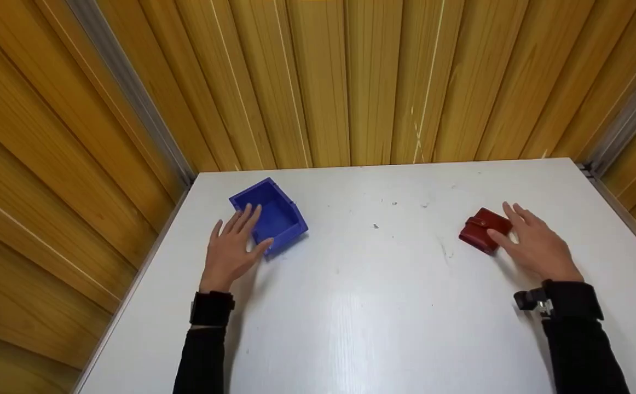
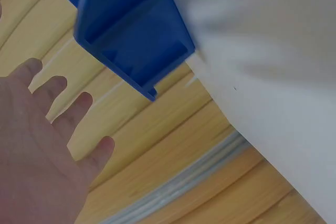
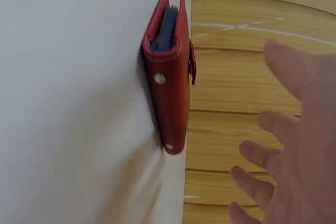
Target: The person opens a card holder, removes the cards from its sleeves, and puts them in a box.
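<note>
A blue open-topped plastic bin (image 1: 278, 216) sits at the back left of the white table, turned at an angle. My left hand (image 1: 232, 253) is spread over its near left side; in the left wrist view the fingers stand apart from the bin (image 2: 134, 30). On the right lies a small red leather wallet (image 1: 482, 232), closed by a strap. Its spine with two metal studs and its inner leaves show in the right wrist view (image 3: 170, 87). Beside and above the wallet, my right hand (image 1: 539, 246) has its fingers extended and holds nothing.
The white table (image 1: 351, 306) has small dark marks on its surface. Yellow wood-patterned panels (image 1: 373, 82) rise behind it and at the sides, with grey metal posts (image 1: 132, 87) at the corners. Black bands are worn on both wrists.
</note>
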{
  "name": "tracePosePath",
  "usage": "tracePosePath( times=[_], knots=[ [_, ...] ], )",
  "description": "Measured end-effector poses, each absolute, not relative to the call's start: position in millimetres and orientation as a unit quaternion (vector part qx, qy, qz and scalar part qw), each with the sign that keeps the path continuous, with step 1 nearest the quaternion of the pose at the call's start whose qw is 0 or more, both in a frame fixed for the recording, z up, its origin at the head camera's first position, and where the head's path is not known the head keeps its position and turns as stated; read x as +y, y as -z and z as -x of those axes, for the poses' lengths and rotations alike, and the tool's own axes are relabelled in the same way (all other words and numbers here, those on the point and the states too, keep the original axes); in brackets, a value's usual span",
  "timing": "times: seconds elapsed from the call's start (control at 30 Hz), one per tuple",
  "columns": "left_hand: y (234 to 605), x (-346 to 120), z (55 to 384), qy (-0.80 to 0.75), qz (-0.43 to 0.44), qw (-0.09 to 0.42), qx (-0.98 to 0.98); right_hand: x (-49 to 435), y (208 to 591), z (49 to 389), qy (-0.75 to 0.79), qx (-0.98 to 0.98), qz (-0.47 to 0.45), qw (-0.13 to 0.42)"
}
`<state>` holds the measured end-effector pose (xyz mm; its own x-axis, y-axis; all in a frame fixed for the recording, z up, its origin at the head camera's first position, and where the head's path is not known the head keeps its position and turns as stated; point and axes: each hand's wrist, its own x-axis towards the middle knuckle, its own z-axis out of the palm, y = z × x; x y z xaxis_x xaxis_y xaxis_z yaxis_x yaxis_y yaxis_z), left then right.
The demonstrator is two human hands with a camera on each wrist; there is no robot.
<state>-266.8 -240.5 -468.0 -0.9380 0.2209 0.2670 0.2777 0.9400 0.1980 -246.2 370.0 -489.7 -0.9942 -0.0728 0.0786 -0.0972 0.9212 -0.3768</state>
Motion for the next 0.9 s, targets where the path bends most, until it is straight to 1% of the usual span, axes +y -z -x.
tracePosePath(
  times=[0.13,0.23,0.4,0.53,0.67,0.8,0.9],
  knots=[
    [465.2,-221.9,267.1,0.110,0.149,0.112,-0.976,361.7,496.9,249.9,-0.202,-0.978,-0.047,-0.005],
    [462.7,-208.7,268.8,0.101,0.161,0.109,-0.976,359.2,503.3,251.9,-0.209,-0.976,-0.049,-0.022],
    [460.9,-191.8,271.0,0.101,0.174,0.116,-0.973,356.4,513.7,256.5,-0.217,-0.974,-0.057,-0.020],
    [463.5,-176.2,272.3,0.097,0.192,0.109,-0.971,349.0,516.0,258.7,-0.226,-0.972,-0.064,-0.012],
    [467.7,-155.8,276.4,0.093,0.215,0.106,-0.966,331.2,514.2,261.9,-0.228,-0.970,-0.081,-0.012],
    [475.8,-131.7,280.4,0.093,0.243,0.114,-0.959,307.9,514.1,264.4,-0.223,-0.969,-0.104,-0.020],
    [483.2,-111.3,281.6,0.098,0.263,0.105,-0.954,287.0,516.3,263.7,-0.221,-0.967,-0.120,-0.026]
  ],
)
